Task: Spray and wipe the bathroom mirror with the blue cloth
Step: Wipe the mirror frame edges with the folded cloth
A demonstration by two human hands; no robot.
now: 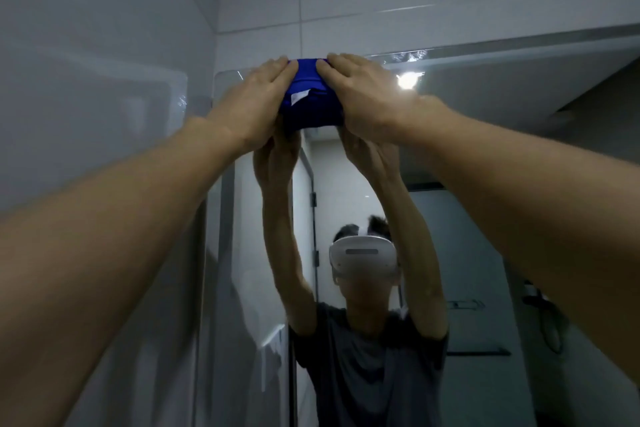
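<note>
The blue cloth [311,102], bunched with a small white tag showing, lies flat against the bathroom mirror [485,184] close to its top edge. My left hand [254,102] presses its left side with straight fingers. My right hand [367,97] presses its right side the same way. Both arms reach up and forward. The mirror reflects the raised arms, a person in a dark T-shirt wearing a white headset, and a bright ceiling light. No spray bottle is in view.
Grey tiled wall [104,45] runs along the left and above the mirror. A glossy panel edge [207,253] stands at the mirror's left side. The reflection shows a door and a shower fitting [550,315] at the right.
</note>
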